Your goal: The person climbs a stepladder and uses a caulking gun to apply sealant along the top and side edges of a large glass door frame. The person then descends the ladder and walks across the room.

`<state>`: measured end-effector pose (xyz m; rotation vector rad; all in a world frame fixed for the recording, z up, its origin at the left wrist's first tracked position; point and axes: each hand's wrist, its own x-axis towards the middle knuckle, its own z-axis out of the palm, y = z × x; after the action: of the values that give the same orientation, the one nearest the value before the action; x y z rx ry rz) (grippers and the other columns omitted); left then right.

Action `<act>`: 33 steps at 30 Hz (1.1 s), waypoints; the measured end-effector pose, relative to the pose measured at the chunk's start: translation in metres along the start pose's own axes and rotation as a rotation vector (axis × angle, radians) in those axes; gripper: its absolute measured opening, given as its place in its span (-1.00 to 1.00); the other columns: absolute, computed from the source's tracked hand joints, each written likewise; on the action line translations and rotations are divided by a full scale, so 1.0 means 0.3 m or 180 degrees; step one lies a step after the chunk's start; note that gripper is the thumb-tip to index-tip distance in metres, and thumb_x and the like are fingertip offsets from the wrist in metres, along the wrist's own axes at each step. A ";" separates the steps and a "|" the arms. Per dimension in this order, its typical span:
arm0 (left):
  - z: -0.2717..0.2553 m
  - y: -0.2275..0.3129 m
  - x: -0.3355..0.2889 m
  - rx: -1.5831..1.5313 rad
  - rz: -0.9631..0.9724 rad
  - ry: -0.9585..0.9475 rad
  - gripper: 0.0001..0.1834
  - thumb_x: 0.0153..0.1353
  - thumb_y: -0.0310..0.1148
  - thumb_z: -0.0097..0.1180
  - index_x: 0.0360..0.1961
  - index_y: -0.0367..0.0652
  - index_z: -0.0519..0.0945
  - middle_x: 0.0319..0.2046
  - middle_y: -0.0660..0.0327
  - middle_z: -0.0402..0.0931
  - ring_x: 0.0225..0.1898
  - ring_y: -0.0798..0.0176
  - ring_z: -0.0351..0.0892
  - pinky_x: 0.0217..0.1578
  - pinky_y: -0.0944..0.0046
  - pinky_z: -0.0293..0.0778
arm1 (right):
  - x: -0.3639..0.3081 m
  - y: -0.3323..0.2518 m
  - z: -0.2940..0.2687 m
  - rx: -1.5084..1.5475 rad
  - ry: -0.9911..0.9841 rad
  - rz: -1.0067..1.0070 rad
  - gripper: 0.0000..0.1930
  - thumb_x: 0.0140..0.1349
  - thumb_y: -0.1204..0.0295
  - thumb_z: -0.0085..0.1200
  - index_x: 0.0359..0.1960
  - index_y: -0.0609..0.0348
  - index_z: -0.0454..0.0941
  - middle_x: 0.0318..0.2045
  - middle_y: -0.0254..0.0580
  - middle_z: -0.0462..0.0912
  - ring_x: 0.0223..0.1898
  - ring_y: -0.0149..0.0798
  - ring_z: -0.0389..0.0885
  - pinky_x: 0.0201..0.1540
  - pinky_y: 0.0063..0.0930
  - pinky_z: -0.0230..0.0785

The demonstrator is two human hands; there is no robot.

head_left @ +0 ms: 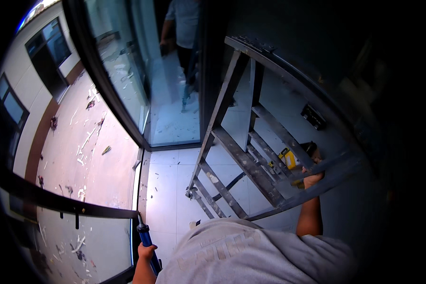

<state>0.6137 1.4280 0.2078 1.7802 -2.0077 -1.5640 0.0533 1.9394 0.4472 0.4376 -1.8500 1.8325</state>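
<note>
My left hand [146, 254], low in the view, is wrapped round a blue caulking gun [144, 233]. Its nozzle points up and away, close to the edge of the dark door frame [104, 211]. On the other side my arm reaches out to a worn metal stepladder [249, 166], and my right hand [313, 176] is closed on its side rail. The ladder looks tilted and has paint-spotted steps. My grey shirt hides the floor directly below me.
A tall glass panel [175, 120] in a dark frame stands ahead, with a person [184, 23] visible in it. Beyond the ladder are a yellow-and-black object [289, 159] and a black box [313, 117]. Debris litters the courtyard [97, 163] at left. The right side is very dark.
</note>
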 end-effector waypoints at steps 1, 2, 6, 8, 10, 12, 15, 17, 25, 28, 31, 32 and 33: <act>0.018 -0.016 0.014 0.0066 0.0076 -0.0028 -0.55 -0.24 -0.43 0.43 -0.23 -0.27 0.61 -0.35 0.12 0.66 -0.32 0.16 0.67 -0.21 0.16 0.57 | -0.008 -0.007 -0.031 -0.0462 0.0117 -0.0105 -0.50 0.45 0.00 -0.26 -0.57 0.05 0.36 -0.75 -0.27 0.39 -0.69 -0.38 0.39 -0.55 -0.45 0.29; 0.035 0.036 0.008 0.0144 0.0162 -0.0064 -0.53 -0.25 -0.42 0.44 -0.22 -0.26 0.61 -0.34 0.12 0.66 -0.30 0.15 0.67 -0.19 0.16 0.57 | -0.027 0.002 -0.064 -0.0933 0.0245 -0.0198 -0.51 0.46 0.01 -0.26 -0.57 0.04 0.36 -0.75 -0.28 0.39 -0.67 -0.39 0.39 -0.53 -0.44 0.29; 0.090 0.178 -0.018 0.0337 -0.0106 -0.0183 -0.49 -0.27 -0.43 0.47 -0.18 -0.27 0.61 -0.32 0.11 0.67 -0.31 0.16 0.67 -0.19 0.16 0.58 | -0.072 0.093 -0.172 -0.0110 0.0392 0.0563 -0.57 0.44 0.03 -0.20 -0.53 0.02 0.39 -0.70 -0.28 0.41 -0.62 -0.40 0.40 -0.50 -0.41 0.27; 0.107 0.158 0.051 0.0169 0.0251 -0.0294 -0.50 -0.24 -0.49 0.45 -0.16 -0.25 0.62 -0.31 0.13 0.68 -0.30 0.18 0.68 -0.18 0.16 0.59 | -0.106 0.255 -0.342 0.1646 0.0842 0.1072 -0.62 0.41 0.05 -0.15 -0.48 0.02 0.41 -0.66 -0.28 0.43 -0.61 -0.37 0.41 -0.49 -0.40 0.27; 0.093 0.150 0.091 -0.0190 0.0461 -0.0500 -0.51 -0.22 -0.50 0.42 -0.15 -0.26 0.62 -0.31 0.13 0.68 -0.28 0.18 0.68 -0.17 0.17 0.59 | -0.168 0.335 -0.421 0.1767 0.0856 0.1069 -0.70 0.35 0.09 -0.06 -0.38 0.03 0.46 -0.54 -0.30 0.48 -0.56 -0.35 0.45 -0.49 -0.39 0.32; 0.079 0.216 0.096 0.0160 0.0554 -0.0464 -0.52 -0.20 -0.44 0.40 -0.15 -0.24 0.62 -0.31 0.13 0.66 -0.29 0.17 0.66 -0.18 0.17 0.56 | -0.216 0.346 -0.491 0.1014 0.1027 0.0843 -0.73 0.31 0.13 0.01 -0.30 0.07 0.51 -0.45 -0.30 0.52 -0.49 -0.34 0.49 -0.47 -0.37 0.36; 0.040 0.480 -0.004 0.0529 0.0263 -0.0203 -0.49 -0.19 -0.37 0.43 -0.13 -0.24 0.60 -0.30 0.12 0.66 -0.29 0.17 0.65 -0.18 0.18 0.56 | -0.241 0.347 -0.483 0.0597 0.1019 0.0907 -0.68 0.31 0.17 -0.01 -0.17 0.18 0.57 -0.37 -0.18 0.58 -0.33 -0.27 0.58 -0.27 -0.28 0.47; 0.011 0.484 0.081 0.0442 0.0416 -0.0131 -0.52 -0.17 -0.39 0.42 -0.15 -0.24 0.60 -0.31 0.14 0.65 -0.30 0.22 0.64 -0.19 0.21 0.56 | -0.269 0.446 -0.563 -0.0151 0.1304 0.1127 -0.64 0.35 0.19 -0.05 -0.04 0.22 0.56 -0.23 -0.12 0.61 -0.22 -0.23 0.61 -0.13 -0.27 0.49; -0.213 0.674 0.372 -0.0244 0.0975 -0.0136 -0.59 -0.17 -0.39 0.43 -0.23 -0.21 0.58 -0.32 0.16 0.62 -0.28 0.24 0.61 -0.18 0.21 0.52 | -0.986 0.545 -0.658 -0.2223 0.0995 0.4572 -0.47 0.41 -0.07 -0.12 0.11 0.10 0.53 -0.06 0.00 0.62 -0.04 -0.14 0.60 0.03 -0.14 0.50; -0.330 0.720 0.492 -0.0245 0.1082 -0.0063 -0.58 -0.15 -0.38 0.43 -0.22 -0.20 0.57 -0.31 0.18 0.61 -0.27 0.24 0.60 -0.17 0.20 0.51 | -1.290 0.445 -0.232 -0.2419 -0.0701 0.5304 -0.54 0.40 0.00 -0.09 0.00 0.13 0.55 -0.14 0.00 0.64 -0.17 -0.17 0.61 -0.10 -0.19 0.50; -0.453 0.838 0.533 -0.0694 0.1306 -0.0311 -0.56 -0.11 -0.39 0.43 -0.14 -0.15 0.57 -0.33 0.22 0.62 -0.31 0.29 0.61 -0.22 0.21 0.55 | -1.327 0.354 0.262 -0.2288 -0.2174 0.4917 -0.61 0.39 0.07 -0.06 -0.12 0.15 0.58 -0.21 0.00 0.65 -0.29 -0.20 0.61 -0.23 -0.24 0.49; -0.491 0.880 0.555 -0.0913 0.1370 -0.0399 -0.56 -0.10 -0.40 0.42 -0.14 -0.15 0.57 -0.32 0.23 0.62 -0.30 0.29 0.61 -0.22 0.21 0.55 | -1.303 0.341 0.401 -0.2305 -0.2575 0.4645 -0.63 0.39 0.09 -0.05 -0.16 0.16 0.58 -0.24 0.00 0.66 -0.33 -0.22 0.61 -0.27 -0.25 0.49; -0.503 0.869 0.638 -0.0719 0.1351 -0.0216 -0.55 -0.11 -0.39 0.42 -0.14 -0.16 0.57 -0.31 0.22 0.62 -0.28 0.28 0.61 -0.20 0.21 0.54 | -1.241 0.335 0.525 -0.2362 -0.2922 0.4299 -0.65 0.39 0.12 -0.04 -0.20 0.16 0.59 -0.26 0.00 0.66 -0.37 -0.23 0.61 -0.31 -0.27 0.49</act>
<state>0.4502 1.1449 0.3510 1.1435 -1.9712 -1.6420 0.2863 1.7445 0.1619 -0.5094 -3.8528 1.3013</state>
